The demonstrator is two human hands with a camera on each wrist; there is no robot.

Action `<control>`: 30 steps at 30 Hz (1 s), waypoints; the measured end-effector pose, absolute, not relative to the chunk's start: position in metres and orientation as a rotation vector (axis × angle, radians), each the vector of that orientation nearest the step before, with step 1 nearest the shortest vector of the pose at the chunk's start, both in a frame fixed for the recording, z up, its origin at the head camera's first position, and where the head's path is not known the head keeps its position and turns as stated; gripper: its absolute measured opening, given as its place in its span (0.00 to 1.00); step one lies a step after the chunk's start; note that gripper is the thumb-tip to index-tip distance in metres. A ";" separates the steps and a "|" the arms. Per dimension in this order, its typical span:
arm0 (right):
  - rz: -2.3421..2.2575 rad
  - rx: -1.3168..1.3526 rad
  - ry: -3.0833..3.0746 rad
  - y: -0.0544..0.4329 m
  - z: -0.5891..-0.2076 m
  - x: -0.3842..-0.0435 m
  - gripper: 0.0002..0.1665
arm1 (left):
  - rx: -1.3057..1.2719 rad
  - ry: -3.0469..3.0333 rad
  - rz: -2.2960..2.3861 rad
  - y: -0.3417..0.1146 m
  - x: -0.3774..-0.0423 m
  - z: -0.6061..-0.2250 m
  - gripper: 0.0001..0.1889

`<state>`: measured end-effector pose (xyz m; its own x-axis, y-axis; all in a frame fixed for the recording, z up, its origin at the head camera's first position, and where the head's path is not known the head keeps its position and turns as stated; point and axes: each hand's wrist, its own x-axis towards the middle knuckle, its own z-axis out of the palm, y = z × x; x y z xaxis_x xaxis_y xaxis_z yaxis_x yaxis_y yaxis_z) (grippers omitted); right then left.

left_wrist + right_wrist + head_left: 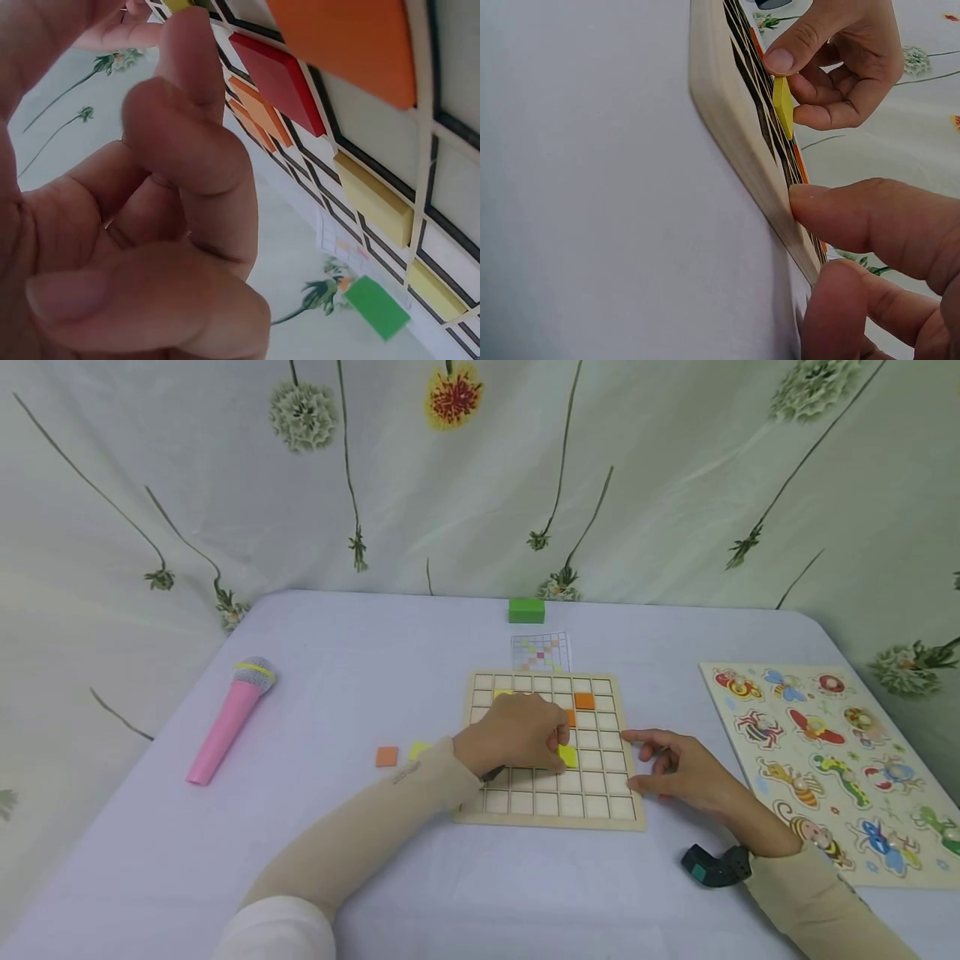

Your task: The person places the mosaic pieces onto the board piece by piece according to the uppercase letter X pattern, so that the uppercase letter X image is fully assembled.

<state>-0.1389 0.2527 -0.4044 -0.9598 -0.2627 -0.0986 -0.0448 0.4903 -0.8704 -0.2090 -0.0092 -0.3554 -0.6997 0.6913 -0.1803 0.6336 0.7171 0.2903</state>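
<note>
A pale wooden grid board [551, 820] lies on the white table. My left hand [517, 731] reaches over it and pinches a yellow square tile [567, 757] between thumb and finger; the right wrist view shows the tile [783, 107] edge-on, close against the grid. Orange tiles [584, 701] sit in squares further back, and the left wrist view shows a red tile [277, 79] and yellow tiles [375, 196] in the grid. My right hand [678, 768] rests thumb and fingertip on the board's right edge, fingers spread. The left hand hides some squares.
Left of the board lie loose orange [387, 756] and yellow [418, 749] tiles. A patterned card [542, 652] and a green block [527, 611] are behind it. A pink microphone [232, 718] lies far left; an insect puzzle board [832, 760] lies at right.
</note>
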 end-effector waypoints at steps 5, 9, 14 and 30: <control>-1.457 -0.264 2.517 0.253 -0.405 -0.139 0.41 | 1.034 2.649 0.252 -0.005 -0.209 -0.357 0.12; -1.464 -0.266 2.519 0.253 -0.405 -0.140 0.41 | 1.008 2.627 0.259 -0.004 -0.209 -0.357 0.14; -1.457 -0.263 2.521 0.253 -0.405 -0.139 0.41 | 0.993 2.604 0.273 -0.007 -0.208 -0.357 0.20; -1.468 -0.283 2.504 0.253 -0.405 -0.139 0.41 | 1.047 2.513 0.578 -0.078 -0.201 -0.347 0.09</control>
<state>-0.1389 0.2533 -0.4046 -0.9562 -0.2768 -0.0956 -0.0518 0.4812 -0.8751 -0.2005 -0.0780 -0.3475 -0.6625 0.7305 -0.1655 0.5849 0.6426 0.4950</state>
